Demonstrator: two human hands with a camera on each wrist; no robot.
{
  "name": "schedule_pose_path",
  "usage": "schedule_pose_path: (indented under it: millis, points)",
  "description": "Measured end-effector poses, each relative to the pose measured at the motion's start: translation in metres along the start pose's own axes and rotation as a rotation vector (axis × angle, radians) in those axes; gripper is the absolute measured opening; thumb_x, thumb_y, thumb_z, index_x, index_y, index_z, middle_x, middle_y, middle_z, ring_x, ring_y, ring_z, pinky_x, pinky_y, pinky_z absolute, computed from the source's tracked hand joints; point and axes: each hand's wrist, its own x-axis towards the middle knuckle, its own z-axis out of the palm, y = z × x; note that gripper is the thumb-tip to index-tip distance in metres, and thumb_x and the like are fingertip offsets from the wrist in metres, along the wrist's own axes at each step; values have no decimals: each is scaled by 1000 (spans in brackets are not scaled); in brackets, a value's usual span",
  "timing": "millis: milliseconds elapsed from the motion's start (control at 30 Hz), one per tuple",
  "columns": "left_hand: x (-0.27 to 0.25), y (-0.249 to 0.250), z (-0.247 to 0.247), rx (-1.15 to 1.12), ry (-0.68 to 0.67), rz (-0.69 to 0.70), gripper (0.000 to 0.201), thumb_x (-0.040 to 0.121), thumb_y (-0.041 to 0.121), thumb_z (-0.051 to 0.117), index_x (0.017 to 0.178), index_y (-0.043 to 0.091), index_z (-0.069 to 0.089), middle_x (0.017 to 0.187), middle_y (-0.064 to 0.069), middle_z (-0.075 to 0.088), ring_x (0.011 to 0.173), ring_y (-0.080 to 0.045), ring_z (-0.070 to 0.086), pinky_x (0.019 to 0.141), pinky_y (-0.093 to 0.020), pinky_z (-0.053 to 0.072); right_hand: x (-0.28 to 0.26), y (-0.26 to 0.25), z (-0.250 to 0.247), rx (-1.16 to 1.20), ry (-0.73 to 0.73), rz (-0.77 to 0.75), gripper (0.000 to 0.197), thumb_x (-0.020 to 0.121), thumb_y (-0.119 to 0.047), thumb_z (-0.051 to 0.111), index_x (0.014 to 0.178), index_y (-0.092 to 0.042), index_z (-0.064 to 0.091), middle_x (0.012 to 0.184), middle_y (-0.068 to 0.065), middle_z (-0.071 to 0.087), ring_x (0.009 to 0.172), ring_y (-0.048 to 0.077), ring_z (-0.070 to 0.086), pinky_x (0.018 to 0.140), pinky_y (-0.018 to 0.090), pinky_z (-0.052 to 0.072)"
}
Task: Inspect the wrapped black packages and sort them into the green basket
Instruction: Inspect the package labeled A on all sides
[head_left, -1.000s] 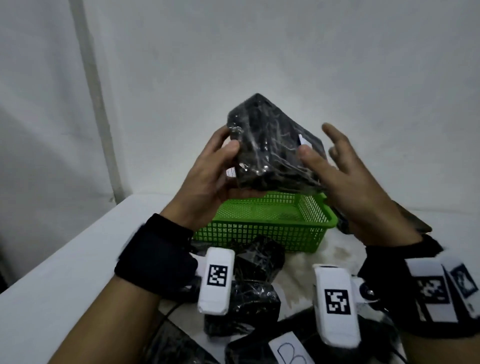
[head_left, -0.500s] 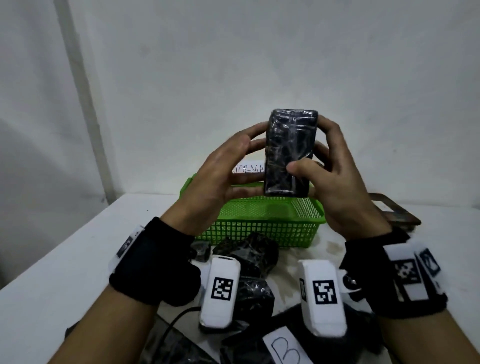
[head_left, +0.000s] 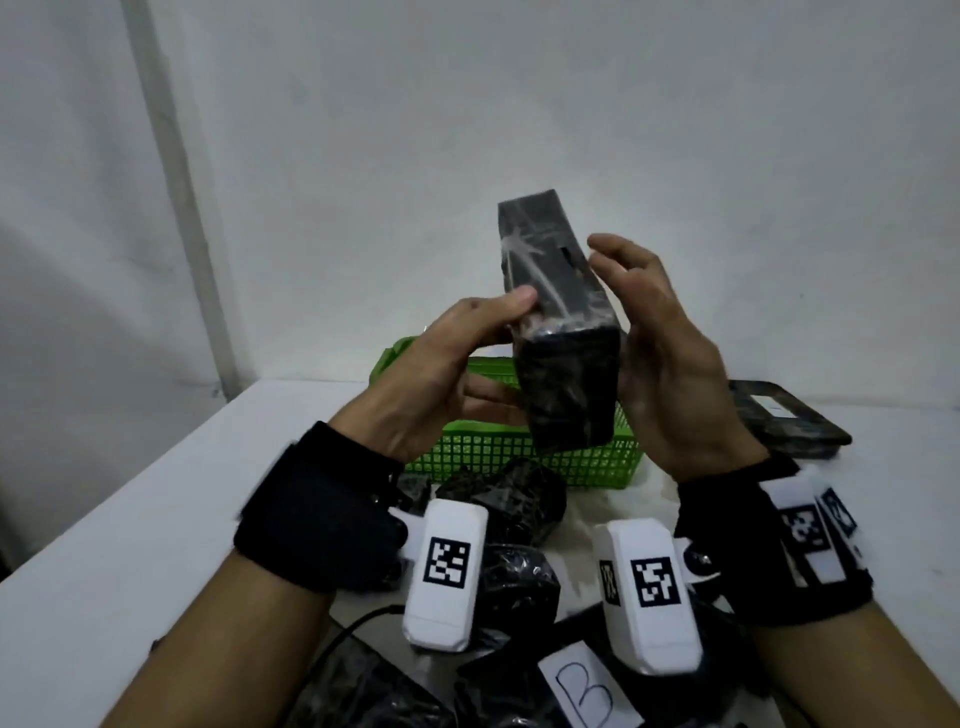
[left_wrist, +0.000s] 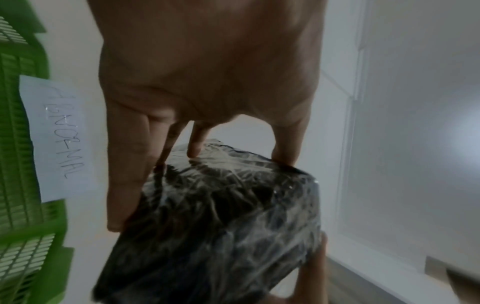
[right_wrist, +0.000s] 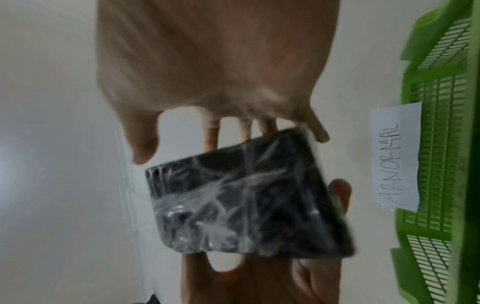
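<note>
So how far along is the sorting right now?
Nothing shows as sorted yet; what shows of the green basket interior holds no package. In hand: one wrapped black package, held above the basket, left hand gripping it, right hand against its other side. Left: several wrapped packages on the table in front of the basket.

Paper label (right_wrist: 396, 158) fixed to the green basket (right_wrist: 439, 144): handwritten "ABNORMAL", legible in right wrist view, blurred in left wrist view. White card (head_left: 584, 688) at near table edge, head view: handwritten "B". No other legible text.
</note>
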Motion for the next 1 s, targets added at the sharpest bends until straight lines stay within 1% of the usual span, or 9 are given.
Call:
schedule_pose_path:
  millis: [167,367,567,633,700,767,833,933,1000]
  points:
    - [5,-9,4,127,-22,129,67,74,38,78,135,30,50,138,1,57,116,-21,66,87,-41,60,-4,-1,-19,-15,48,185,83,76,-44,73,151,-32,39,129,-2,70,112,19,71,98,48,54]
    - [5,-13,1,190,-140,192,62,81,29,70,137,33,45,138,6,56,115,-12,66,84,-29,57,-5,1,-13,-100,152,125,71,73,-28,67,141,-28,45,110,3,73,84,11,75,59,25,56]
    - [9,-21,-1,269,28,326,61,79,32,74,135,31,48,135,3,59,112,-17,67,95,-39,56,-5,4,-12,-136,82,134,91,71,-24,79,149,-34,33,135,4,64,113,16,70,90,38,57]
    - [7,-21,-5,345,34,407,65,79,28,75,137,33,46,141,12,54,121,-14,61,104,-38,50,-7,-7,-19,-79,13,144,87,72,-47,81,147,-32,41,133,-3,67,120,19,66,99,50,52]
    - [7,-20,-12,394,10,446,71,79,17,75,138,38,44,142,22,49,129,-7,54,107,-27,45,-10,-23,-29,91,-31,213,91,70,-77,58,144,-25,52,135,1,67,125,28,63,101,63,48]
    - [8,-20,-20,501,-3,489,76,79,4,71,142,35,44,144,22,48,134,3,45,104,-12,38,-13,-36,-33,217,-41,263,100,69,-81,38,143,-16,55,138,9,64,125,37,63,95,67,51]
    - [12,-23,-25,650,6,518,75,81,-2,66,145,32,45,148,18,47,137,8,38,106,-9,33,-13,-38,-32,250,2,266,90,77,-73,42,141,-12,57,133,10,67,119,38,67,84,60,58]
    - [16,-28,-29,663,-29,457,64,89,3,62,142,35,48,151,22,43,141,5,35,111,-31,37,-10,-29,-26,177,99,192,60,85,-40,60,140,-16,57,122,9,70,112,36,70,73,53,61]
    - [15,-30,-27,584,-49,414,52,93,16,60,139,37,50,152,23,43,142,0,37,112,-42,40,-8,-26,-23,114,68,136,67,81,-23,58,147,-27,47,131,13,67,116,38,67,73,53,61]
